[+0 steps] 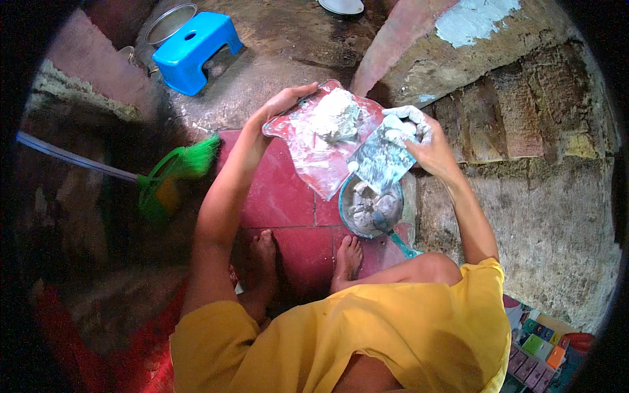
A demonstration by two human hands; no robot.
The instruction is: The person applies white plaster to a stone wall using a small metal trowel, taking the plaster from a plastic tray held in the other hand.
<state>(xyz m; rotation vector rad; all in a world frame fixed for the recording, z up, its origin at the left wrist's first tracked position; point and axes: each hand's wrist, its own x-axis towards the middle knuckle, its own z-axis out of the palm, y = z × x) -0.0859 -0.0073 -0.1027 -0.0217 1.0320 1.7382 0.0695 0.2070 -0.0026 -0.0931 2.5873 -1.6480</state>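
Observation:
My left hand (288, 101) grips the far left edge of a thin, curved-edged red sheet (308, 157) smeared with white. On it sits a mound of thick white paste (339, 116). My right hand (422, 141), its fingers coated white, is closed on a flat rectangular scraper (377, 164). White smears cover the scraper, which is tilted beside the sheet's right edge. Just under the scraper stands a round dipper (343, 213) with a teal rim and handle. Inside it lie greyish-white lumps (377, 211); the scraper hides part of its far rim.
A blue plastic stool (190, 56) stands at the far left, with a round metal-rimmed sieve (171, 23) behind it. A green-bristled broom (196, 157) lies at left. Red tiles (278, 196) lie under my bare feet (347, 259). A rough wall (517, 216) rises close on the right.

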